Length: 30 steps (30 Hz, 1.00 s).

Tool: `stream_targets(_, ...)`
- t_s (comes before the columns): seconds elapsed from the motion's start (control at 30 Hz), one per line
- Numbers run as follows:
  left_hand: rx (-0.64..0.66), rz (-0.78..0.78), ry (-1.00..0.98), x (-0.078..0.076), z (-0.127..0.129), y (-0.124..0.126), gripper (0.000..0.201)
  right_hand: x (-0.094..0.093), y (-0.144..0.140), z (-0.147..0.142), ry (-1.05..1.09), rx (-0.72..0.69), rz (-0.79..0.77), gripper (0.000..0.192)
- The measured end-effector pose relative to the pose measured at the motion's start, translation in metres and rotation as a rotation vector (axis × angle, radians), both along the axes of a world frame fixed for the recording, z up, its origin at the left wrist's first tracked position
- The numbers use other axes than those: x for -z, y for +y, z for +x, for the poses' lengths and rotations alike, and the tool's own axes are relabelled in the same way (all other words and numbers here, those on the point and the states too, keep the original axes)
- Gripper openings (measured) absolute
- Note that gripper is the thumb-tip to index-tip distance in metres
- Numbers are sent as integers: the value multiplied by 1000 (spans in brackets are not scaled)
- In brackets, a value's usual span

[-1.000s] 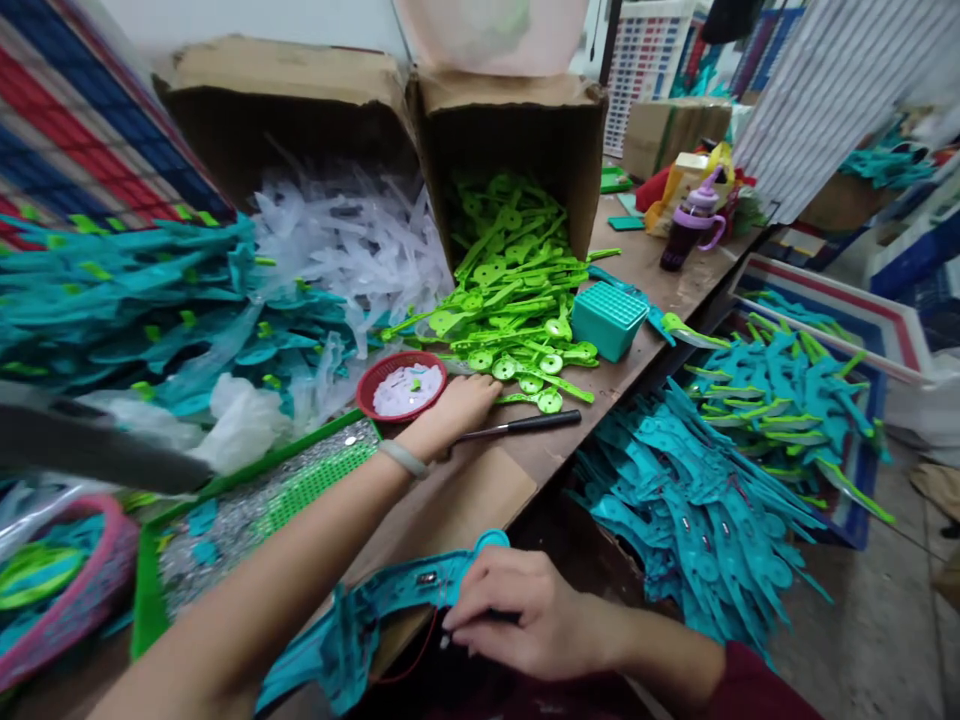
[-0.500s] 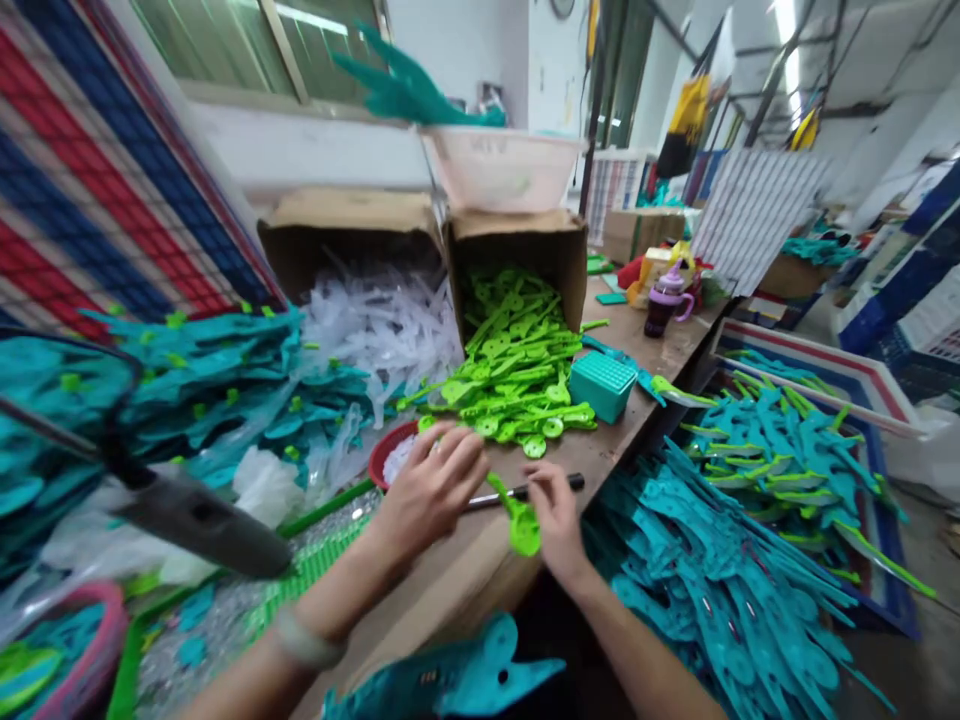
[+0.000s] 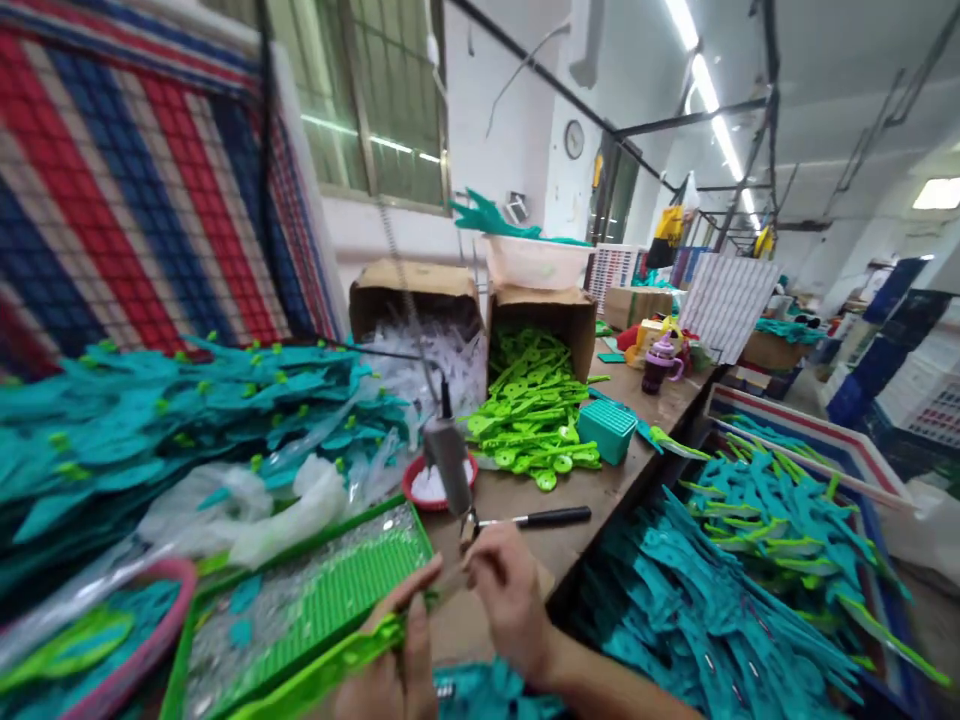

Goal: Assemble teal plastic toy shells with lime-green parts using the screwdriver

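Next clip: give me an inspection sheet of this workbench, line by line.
Surface: wooden bench, crowded.
Job's things: lime green plastic piece held in left hand; hanging power tool tip at right hand.
Clutter: green parts spilling from cardboard box, teal pile, red bowl, green tray, black-handled tool, teal block.
Hands: both busy, close together.
Cables: coiled cord above the tool.
Surroundings: teal parts in bins, striped sacks, windows.

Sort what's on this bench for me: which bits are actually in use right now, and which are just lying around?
In use:
- left hand gripping the green plastic strip
- right hand at the strip's end
- hanging tool just above the hands

Lying about:
- black-handled tool
- red bowl
- teal box
- purple bottle
- green parts pile
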<state>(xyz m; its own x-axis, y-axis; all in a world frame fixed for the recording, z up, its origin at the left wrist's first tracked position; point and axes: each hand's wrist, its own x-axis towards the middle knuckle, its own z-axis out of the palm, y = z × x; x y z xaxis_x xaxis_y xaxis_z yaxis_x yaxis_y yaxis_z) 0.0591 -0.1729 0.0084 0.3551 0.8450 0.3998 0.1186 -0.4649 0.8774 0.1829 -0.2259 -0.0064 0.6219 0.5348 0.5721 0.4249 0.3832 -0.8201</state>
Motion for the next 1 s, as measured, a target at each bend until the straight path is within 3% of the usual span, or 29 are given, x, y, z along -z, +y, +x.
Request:
stream_targets(0.07,97,-219,16,-13,-19,-1,41,-19,-16,7,240,-106,-114,19)
stream_targets(0.13,418,-576,70,-24,-36,0,58,-41,-28,13,201,-231,-255,16)
stream_targets(0.2,608,-748,101,-29,-49,2,63,-61,-30,15,-44,-457,-438,13)
stream_targets(0.33,827,-930,145,-21,-64,4,45,-87,-14,12,-579,-772,-645,8)
stream_targets(0.43,870,-959,140,-13,-71,2,34,-101,-2,5,-782,-926,-784,13)
stream_targets(0.53,860,-1066,55,-11,-75,5,30,-110,7,-4,-1039,-940,-915,20)
stream_targets(0.67,1003,-1059,167,-15,-74,16,16,-115,22,-9,-1333,-1098,-876,26)
stream_targets(0.77,1070,-1068,243,-13,-72,21,17,-114,34,-10,-1339,-1289,-840,20)
stream_targets(0.9,1019,-1238,181,-7,-67,21,20,-110,45,-8,-1189,-1390,-898,23)
stream_targets(1.0,1036,-1198,221,-5,-65,21,22,-106,48,-4,-1074,-1488,-878,25)
